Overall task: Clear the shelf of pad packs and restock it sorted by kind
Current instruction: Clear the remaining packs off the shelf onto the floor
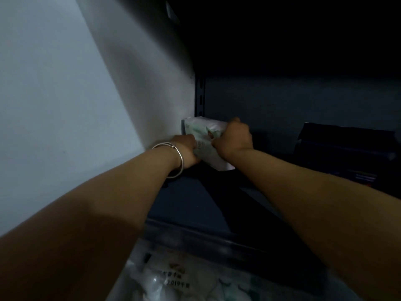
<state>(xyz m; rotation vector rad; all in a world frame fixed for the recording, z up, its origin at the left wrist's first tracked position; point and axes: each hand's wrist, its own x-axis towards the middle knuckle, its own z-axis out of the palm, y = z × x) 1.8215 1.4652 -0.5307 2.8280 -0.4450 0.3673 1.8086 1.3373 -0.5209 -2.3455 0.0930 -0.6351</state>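
A white pad pack with pale green print (205,135) stands at the far left back corner of the dark shelf (184,205), against the white side wall. My left hand (186,152), with a silver bangle on its wrist, grips the pack's left lower side. My right hand (233,137) grips its right side and top edge. Both arms reach deep into the shelf. The pack's middle shows between the hands; its far end is hidden.
A stack of dark packs (345,148) sits at the right of the shelf. Below the shelf's front edge lie clear plastic-wrapped packs (173,281). A slotted metal upright (200,96) runs up the back corner. The white wall (65,105) closes the left.
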